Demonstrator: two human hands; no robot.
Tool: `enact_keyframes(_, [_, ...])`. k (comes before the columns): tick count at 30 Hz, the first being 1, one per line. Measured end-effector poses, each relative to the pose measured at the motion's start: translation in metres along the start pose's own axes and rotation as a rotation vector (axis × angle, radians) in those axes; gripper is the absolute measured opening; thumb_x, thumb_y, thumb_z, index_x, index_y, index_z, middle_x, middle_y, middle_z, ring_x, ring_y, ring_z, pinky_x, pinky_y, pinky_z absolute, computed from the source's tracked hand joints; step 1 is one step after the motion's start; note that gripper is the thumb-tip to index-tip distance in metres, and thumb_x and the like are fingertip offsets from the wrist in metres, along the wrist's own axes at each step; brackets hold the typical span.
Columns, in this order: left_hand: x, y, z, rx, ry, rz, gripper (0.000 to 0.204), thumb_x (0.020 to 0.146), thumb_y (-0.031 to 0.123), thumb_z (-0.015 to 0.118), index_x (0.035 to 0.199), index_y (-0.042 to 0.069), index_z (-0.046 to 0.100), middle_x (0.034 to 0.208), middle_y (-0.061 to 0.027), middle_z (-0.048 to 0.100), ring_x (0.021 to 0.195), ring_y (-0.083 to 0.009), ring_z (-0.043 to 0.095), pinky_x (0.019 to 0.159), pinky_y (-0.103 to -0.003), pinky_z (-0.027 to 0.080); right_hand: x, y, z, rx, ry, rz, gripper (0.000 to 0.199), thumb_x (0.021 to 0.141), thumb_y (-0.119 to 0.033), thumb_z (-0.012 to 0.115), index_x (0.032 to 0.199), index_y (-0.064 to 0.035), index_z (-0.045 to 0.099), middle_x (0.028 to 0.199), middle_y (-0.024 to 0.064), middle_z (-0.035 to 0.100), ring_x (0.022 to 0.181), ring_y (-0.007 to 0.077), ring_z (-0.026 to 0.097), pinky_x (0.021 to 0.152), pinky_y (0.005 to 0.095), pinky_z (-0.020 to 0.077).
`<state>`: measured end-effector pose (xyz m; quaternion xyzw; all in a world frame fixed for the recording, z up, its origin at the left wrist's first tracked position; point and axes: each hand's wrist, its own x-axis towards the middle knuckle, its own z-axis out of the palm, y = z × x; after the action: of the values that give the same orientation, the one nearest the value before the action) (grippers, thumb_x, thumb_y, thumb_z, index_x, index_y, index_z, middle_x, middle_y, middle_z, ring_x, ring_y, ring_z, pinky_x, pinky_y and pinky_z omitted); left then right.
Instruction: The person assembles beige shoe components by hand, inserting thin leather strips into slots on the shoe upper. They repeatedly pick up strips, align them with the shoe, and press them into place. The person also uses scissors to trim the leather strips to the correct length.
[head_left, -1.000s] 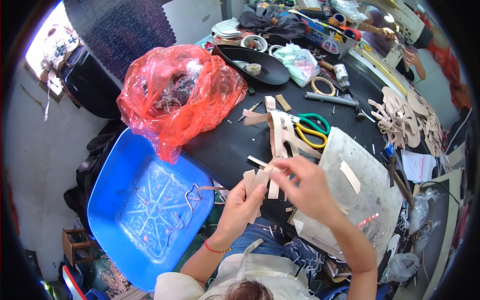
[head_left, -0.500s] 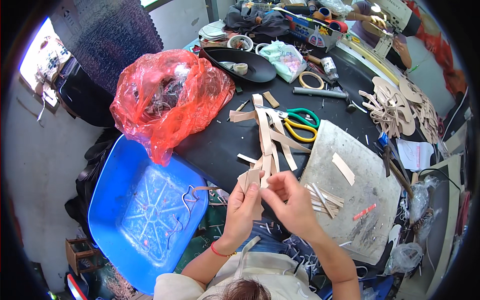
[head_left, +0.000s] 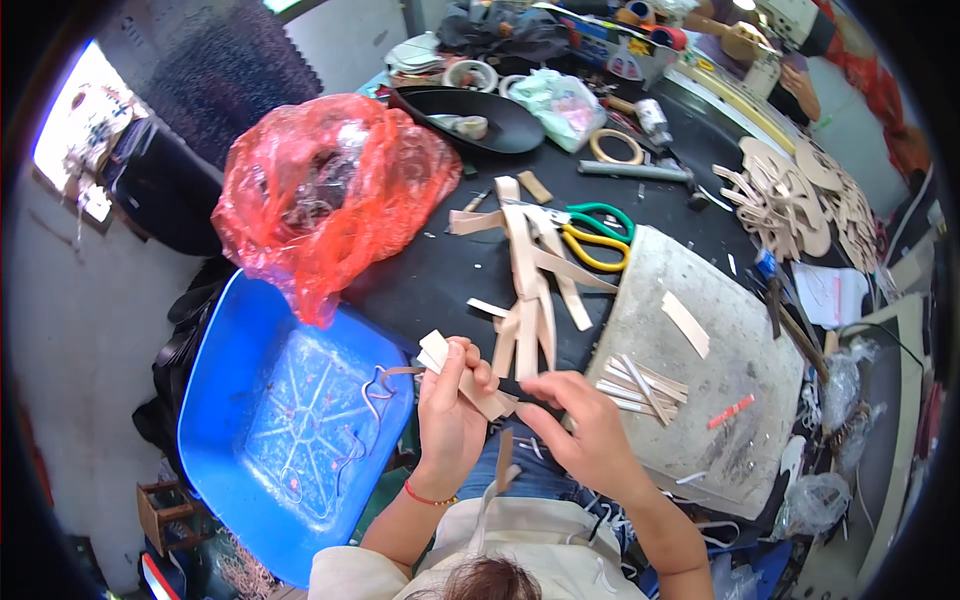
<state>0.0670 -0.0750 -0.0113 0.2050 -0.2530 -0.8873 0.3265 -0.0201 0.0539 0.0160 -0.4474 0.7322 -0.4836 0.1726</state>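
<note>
Matt tan strips, glossy plastics

The leather-like strip (head_left: 470,385) is seen matt and smooth; the red bag (head_left: 330,190) is glossy crinkled plastic, the blue tray (head_left: 240,400) smooth shiny plastic, the slab (head_left: 720,370) rough grey.

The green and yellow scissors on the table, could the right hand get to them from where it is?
Probably yes. The scissors lie uncovered on the black table, beyond the right hand; only flat tan strips lie between. That hand is pinching a dark tool, though.

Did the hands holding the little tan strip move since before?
Yes. The left hand and right hand with the tan strip dropped from level with the grey board's near corner to beside the blue tray.
</note>
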Motion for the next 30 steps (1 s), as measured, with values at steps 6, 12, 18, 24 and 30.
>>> enact_keyframes(6, [-0.011,-0.033,0.028,0.052,0.045,0.185,0.018,0.1,0.023,0.042,0.102,0.006,0.046,0.079,-0.0011,0.045,0.085,-0.0145,0.051,0.084,-0.031,0.042,-0.004,-0.01,0.011,0.25,0.061,0.302,0.026,0.087,-0.016,0.06,0.106,0.0001,0.056,0.088,0.0166,0.062,0.077,0.0299,0.061,0.069,0.0353,0.0476])
enact_keyframes(12, [-0.017,-0.06,0.051,0.311,-0.201,0.199,0.016,0.096,0.012,0.049,0.106,0.001,0.049,0.095,-0.0074,0.052,0.097,-0.0172,0.051,0.088,-0.03,0.041,-0.031,0.003,-0.014,-0.008,0.289,0.111,0.011,0.083,-0.006,0.063,0.093,-0.0006,0.062,0.085,0.0117,0.062,0.073,0.0228,0.061,0.063,0.0317,0.0476])
enact_keyframes(18, [-0.015,-0.053,0.035,1.083,-0.724,0.089,0.033,0.08,-0.004,0.064,0.112,0.001,0.058,0.103,-0.0112,0.059,0.089,-0.0182,0.06,0.076,-0.029,0.049,-0.084,0.033,-0.066,-0.56,0.298,-0.069,0.02,0.074,-0.004,0.07,0.093,-0.0054,0.063,0.086,0.0056,0.058,0.082,0.0269,0.056,0.071,0.037,0.0426])
enact_keyframes(24, [-0.026,-0.083,0.023,1.374,-0.848,0.494,0.041,0.077,-0.006,0.064,0.116,0.001,0.055,0.103,-0.015,0.056,0.092,-0.0313,0.057,0.077,-0.036,0.049,-0.105,0.061,-0.051,-0.436,0.371,-0.01,0.036,0.073,-0.003,0.07,0.107,-0.0035,0.059,0.096,0.0085,0.057,0.086,0.0281,0.055,0.078,0.0397,0.0427])
enact_keyframes(30, [-0.03,-0.091,0.024,1.509,-0.901,0.651,0.037,0.076,-0.004,0.063,0.112,0.001,0.055,0.096,-0.0117,0.055,0.093,-0.0317,0.053,0.082,-0.041,0.043,-0.102,0.057,-0.045,-0.46,0.388,-0.005,0.038,0.072,0.003,0.069,0.108,-0.0026,0.059,0.095,0.0111,0.06,0.088,0.0307,0.058,0.077,0.0366,0.0476])
